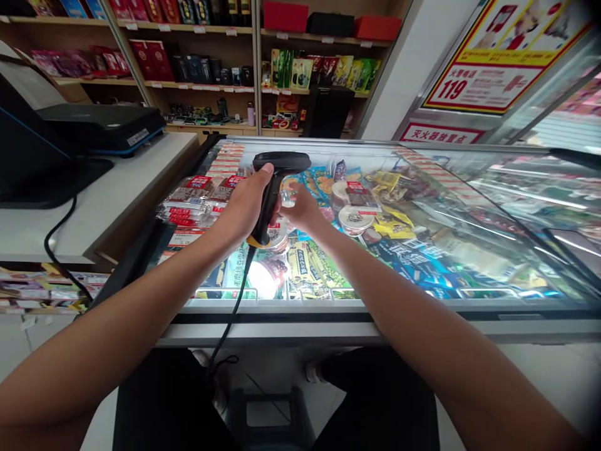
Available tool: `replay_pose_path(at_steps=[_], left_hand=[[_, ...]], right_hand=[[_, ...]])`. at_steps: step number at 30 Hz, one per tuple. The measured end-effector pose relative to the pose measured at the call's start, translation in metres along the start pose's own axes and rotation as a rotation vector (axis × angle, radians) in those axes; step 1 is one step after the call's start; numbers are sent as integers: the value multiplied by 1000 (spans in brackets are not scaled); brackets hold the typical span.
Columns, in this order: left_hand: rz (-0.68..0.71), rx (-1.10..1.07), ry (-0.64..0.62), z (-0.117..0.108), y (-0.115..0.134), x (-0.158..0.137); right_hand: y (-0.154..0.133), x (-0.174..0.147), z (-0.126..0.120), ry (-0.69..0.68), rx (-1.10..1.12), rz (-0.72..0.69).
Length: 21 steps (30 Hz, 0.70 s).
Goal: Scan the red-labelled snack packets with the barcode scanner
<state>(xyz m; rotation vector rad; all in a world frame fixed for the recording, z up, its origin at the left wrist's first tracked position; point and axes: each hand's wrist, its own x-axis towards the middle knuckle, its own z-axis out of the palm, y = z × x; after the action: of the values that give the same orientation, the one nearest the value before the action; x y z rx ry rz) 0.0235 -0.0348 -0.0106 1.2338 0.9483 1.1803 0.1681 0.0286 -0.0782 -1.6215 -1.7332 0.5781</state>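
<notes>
My left hand (246, 203) is wrapped round the handle of a black barcode scanner (282, 161), thumb up near its head. The scanner has a yellow-orange band at the base of its grip, and a black cable (237, 300) runs down from it toward the floor. Close beside the grip, my right hand (300, 208) is closed, its fingers curled toward the scanner. A small clear or whitish patch shows at those fingers; I cannot tell what it is. Under both hands is a glass-topped chest freezer (300, 305) holding packaged frozen goods.
Brown packs (192, 194) with red labels lie at the freezer's left, tubs (355, 219) toward its middle. A white counter (136, 194) with a black scale (101, 122) stands left. Stocked shelves (201, 28) line the back. Below, a dark stool (270, 413) is between my legs.
</notes>
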Motion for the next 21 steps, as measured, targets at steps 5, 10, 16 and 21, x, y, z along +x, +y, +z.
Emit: replay_pose_path(at_steps=[5, 10, 16, 21], left_hand=[[33, 74, -44, -2, -2, 1], [61, 129, -40, -3, -3, 2], [59, 95, -53, -4, -4, 2], [77, 88, -56, -3, -9, 3]], right_hand=[[-7, 3, -8, 82, 565, 216], [-15, 1, -14, -34, 1027, 338], [-6, 5, -21, -188, 923, 303], [-5, 16, -41, 82, 994, 187]])
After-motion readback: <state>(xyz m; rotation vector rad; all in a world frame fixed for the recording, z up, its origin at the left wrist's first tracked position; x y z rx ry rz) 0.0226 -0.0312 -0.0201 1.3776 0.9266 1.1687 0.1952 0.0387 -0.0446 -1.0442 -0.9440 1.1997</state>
